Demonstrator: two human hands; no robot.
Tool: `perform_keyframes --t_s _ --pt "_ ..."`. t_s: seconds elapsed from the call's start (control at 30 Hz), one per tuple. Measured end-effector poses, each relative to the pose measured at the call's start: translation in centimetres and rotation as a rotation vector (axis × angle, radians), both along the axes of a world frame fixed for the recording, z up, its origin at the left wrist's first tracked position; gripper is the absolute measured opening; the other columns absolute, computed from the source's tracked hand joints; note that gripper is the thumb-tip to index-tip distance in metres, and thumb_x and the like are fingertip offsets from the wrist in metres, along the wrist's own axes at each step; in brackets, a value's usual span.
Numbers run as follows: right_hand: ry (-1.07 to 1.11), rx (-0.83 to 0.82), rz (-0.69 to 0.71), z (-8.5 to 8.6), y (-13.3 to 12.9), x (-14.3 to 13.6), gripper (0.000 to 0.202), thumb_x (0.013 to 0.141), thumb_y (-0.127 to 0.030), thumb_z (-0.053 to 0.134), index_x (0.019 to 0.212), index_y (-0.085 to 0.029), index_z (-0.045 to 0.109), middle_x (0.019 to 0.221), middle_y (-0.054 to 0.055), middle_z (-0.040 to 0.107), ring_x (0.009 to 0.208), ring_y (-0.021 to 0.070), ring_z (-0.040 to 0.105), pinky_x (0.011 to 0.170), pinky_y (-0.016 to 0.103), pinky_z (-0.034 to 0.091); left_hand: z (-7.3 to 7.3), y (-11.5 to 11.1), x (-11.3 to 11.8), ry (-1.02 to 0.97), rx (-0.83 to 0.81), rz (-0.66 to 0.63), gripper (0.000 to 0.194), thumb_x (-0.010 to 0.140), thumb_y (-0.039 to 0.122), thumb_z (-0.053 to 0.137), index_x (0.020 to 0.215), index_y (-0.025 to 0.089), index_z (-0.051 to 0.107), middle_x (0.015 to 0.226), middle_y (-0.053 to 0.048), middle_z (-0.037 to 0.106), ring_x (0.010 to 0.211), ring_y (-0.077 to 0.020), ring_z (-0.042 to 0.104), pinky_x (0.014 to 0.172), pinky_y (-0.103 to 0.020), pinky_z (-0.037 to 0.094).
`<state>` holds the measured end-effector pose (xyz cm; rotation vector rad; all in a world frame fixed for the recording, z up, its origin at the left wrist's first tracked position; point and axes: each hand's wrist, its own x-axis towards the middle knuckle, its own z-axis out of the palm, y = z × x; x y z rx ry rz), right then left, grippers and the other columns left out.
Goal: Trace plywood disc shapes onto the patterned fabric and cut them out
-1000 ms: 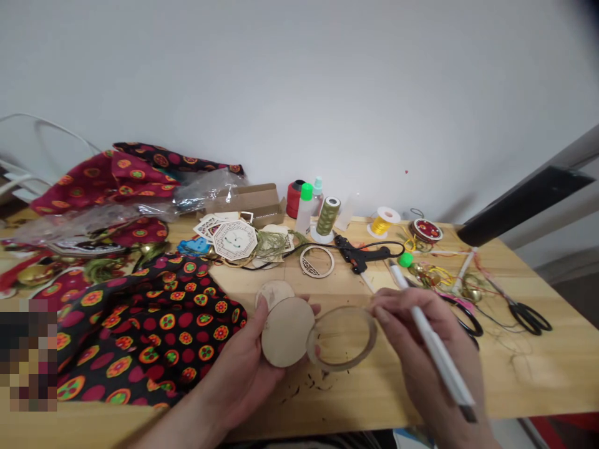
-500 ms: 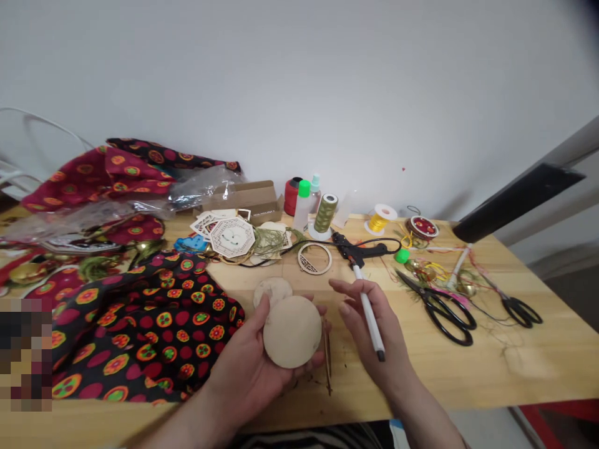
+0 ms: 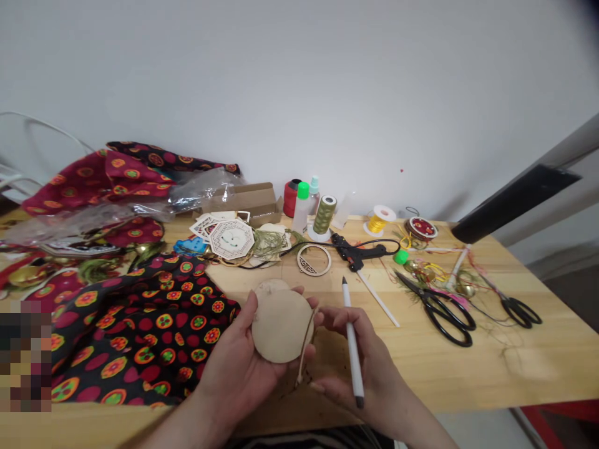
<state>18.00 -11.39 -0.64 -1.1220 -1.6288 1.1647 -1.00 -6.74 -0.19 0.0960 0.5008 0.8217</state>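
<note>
My left hand [image 3: 238,362] supports a plain round wooden disc [image 3: 282,326], its thumb on the left edge and fingers behind. Another pale disc [image 3: 270,287] shows partly behind it. A white pen [image 3: 352,349] rests in my right hand [image 3: 367,355], dark tip pointing up and away. The right fingertips touch a thin wooden piece [image 3: 306,343], seen nearly edge-on, against the disc's right side; its full shape is hidden. Beyond the hands lies a wooden ring with a fretwork corner [image 3: 314,260]. Near the ring is a black glue gun [image 3: 358,252] with a white stick [image 3: 379,299].
Black patterned fabric [image 3: 154,337] covers the table to the left. Black-handled scissors [image 3: 442,312] lie on the right, with a second pair [image 3: 519,310] further over. Thread spools [image 3: 324,215], bottles [image 3: 302,209] and a cardboard box [image 3: 253,199] stand along the wall.
My right hand has moved left and down to the disc, the pen swinging tip-up. The thin wooden piece has tilted against the disc. My left hand and disc shifted slightly left.
</note>
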Motion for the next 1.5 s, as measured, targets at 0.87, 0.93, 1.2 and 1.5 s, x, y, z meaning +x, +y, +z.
perform_keyframes --t_s 0.87,0.93,1.2,1.5 --pt "-0.199 0.305 -0.36 0.2 0.0 -1.8 0.064 0.065 -0.03 0.079 0.113 -0.028 0.035 0.129 0.011 0.049 0.119 0.0301 0.052 0.091 0.044 0.049 -0.5 -0.6 1.1 0.041 0.009 0.037 0.047 0.093 0.047 0.042 0.112 0.013 0.067 0.114 -0.014 0.071 0.101 -0.0234 0.066 0.084 -0.037 0.054" --pt "-0.255 0.339 -0.318 0.1 0.1 -2.5 0.063 0.066 -0.028 0.078 0.113 -0.028 0.036 0.131 0.011 0.047 0.119 0.0307 0.052 0.093 0.047 0.047 -0.7 -0.8 1.4 0.02 0.003 -0.018 0.043 0.092 0.045 0.044 0.11 0.013 0.068 0.111 -0.011 0.073 0.094 -0.0215 0.068 0.084 -0.035 0.054" --pt "-0.48 0.385 -0.294 0.2 0.2 -3.5 0.06 0.066 -0.021 0.076 0.111 -0.024 0.037 0.13 0.013 0.053 0.113 0.0308 0.053 0.089 0.047 0.047 -0.6 -1.0 1.7 0.03 0.021 -0.036 0.039 0.091 0.045 0.046 0.098 0.017 0.074 0.091 -0.005 0.077 0.084 -0.0184 0.07 0.08 -0.028 0.053" --pt "-0.564 0.414 -0.295 0.2 0.2 -3.7 0.06 0.061 -0.017 0.078 0.107 -0.023 0.041 0.128 0.013 0.057 0.11 0.0317 0.054 0.088 0.047 0.046 -0.5 -0.9 1.8 0.102 -0.023 -0.039 0.044 0.092 0.047 0.044 0.098 0.016 0.073 0.089 -0.006 0.077 0.082 -0.0185 0.07 0.077 -0.027 0.053"
